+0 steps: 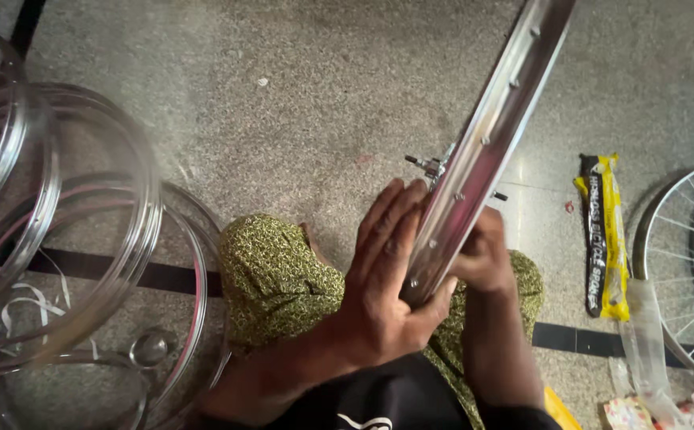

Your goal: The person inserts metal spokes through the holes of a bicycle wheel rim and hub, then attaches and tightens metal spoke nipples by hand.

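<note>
Gripping rim (486, 135), both hands (fingers (387, 219) flat).

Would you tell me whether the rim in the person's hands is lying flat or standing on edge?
On edge: the silver rim shows its inner channel, tilted, held between the left hand and right hand.

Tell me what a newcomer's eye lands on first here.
A shiny metal bicycle rim cuts diagonally through the middle, gripped near its lower end by the left hand, with the right hand behind it. Empty rims pile up on the speckled floor at left. A yellow-and-black packet lies at right beside a spoked wheel.
</note>
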